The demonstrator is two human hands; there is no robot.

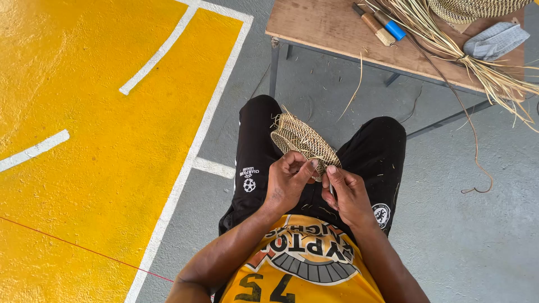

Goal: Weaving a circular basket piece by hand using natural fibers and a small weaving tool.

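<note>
Woven straw piece point(303, 141), a small cupped bit of basketwork in tan and dark strands, sits over the person's lap, held up between the knees of black shorts. The left hand point(287, 182) pinches its near edge, thumb and forefinger closed on the rim. The right hand point(347, 193) meets it at the same edge, fingertips closed on the weave, with what looks like a thin tool or strand running down through the fist; it is too small to tell which.

Loose ends stick out at the far rim of the piece. To work this edge well, I would judge that the left grip should keep the rim steady and taut while the right feeds each strand tightly against the last row, so that the weave stays even and no gaps open.

Ahead, well apart from the hands, a wooden worktop point(320, 25) carries a bundle of straw point(477, 62) spilling over its edge, two tools with wooden and blue handles point(382, 25), a folded grey cloth point(495, 40) and part of a larger woven basket point(471, 8). The floor is grey concrete, with a yellow painted area point(101, 140) bordered in white at the left.
</note>
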